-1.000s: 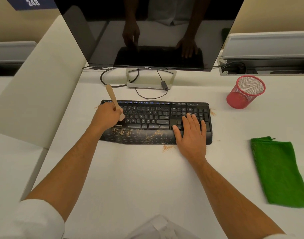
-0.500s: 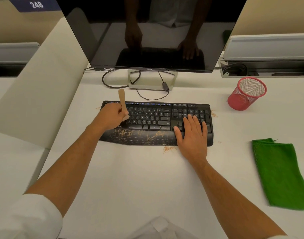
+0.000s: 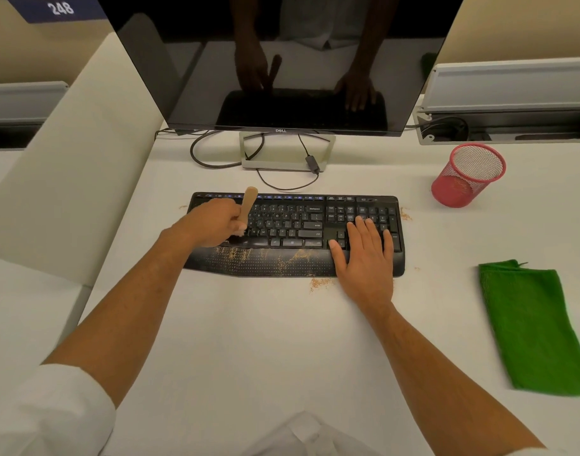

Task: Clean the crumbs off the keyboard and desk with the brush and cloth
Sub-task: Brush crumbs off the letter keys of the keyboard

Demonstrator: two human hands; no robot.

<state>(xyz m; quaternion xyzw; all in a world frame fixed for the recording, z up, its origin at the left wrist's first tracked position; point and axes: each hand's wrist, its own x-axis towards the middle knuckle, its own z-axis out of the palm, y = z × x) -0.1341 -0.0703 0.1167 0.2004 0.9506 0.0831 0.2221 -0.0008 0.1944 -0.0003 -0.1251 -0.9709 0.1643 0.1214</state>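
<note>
A black keyboard (image 3: 295, 225) lies on the white desk (image 3: 249, 340) in front of the monitor. Tan crumbs (image 3: 242, 255) are scattered on its wrist rest, with more crumbs (image 3: 319, 283) on the desk just below its front edge and beside its right end. My left hand (image 3: 212, 222) grips a wooden-handled brush (image 3: 248, 202) over the keyboard's left keys; the bristles are mostly hidden by my fingers. My right hand (image 3: 364, 251) presses flat on the keyboard's right end, fingers straight. A green cloth (image 3: 535, 327) lies flat on the desk to the right.
A dark monitor (image 3: 282, 60) on a stand (image 3: 287, 156) with loose cables (image 3: 216, 159) stands behind the keyboard. A red mesh cup (image 3: 466, 176) sits at the back right. A white divider panel (image 3: 71, 159) borders the desk's left side.
My left hand has swept the brush rightward across the left keys, and the handle has tipped from leaning left to leaning right. My right hand has stayed put on the keyboard.
</note>
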